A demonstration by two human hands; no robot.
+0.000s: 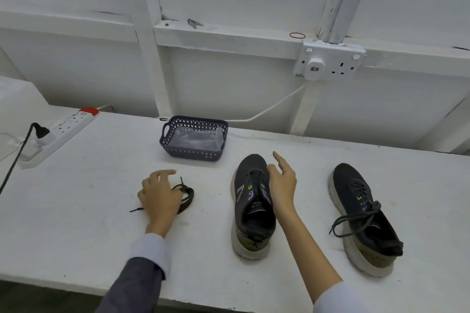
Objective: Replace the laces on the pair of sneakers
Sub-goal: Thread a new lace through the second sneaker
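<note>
My left hand [160, 193] covers the coiled black lace [187, 197], grip unclear; lifted bunched, it may knot. My right hand [282, 183] hangs spread beside the dark unlaced sneaker [250, 211].

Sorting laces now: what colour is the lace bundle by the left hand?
Black; the lace bundle shows best in the head view.

Left hand [160, 193] lies palm down, fingers curled over the lace [187, 197] (sleeve reaching the wrist). Right hand [282, 180] hovers loose, forefinger out.

The surface [76, 211] is bare toward its front-left corner and between the unlaced sneaker [250, 168] and laced sneaker [356, 193]. A basket [193, 152] and power strip [63, 132] line the back edge, and a lace [187, 197] lies mid-surface.
</note>
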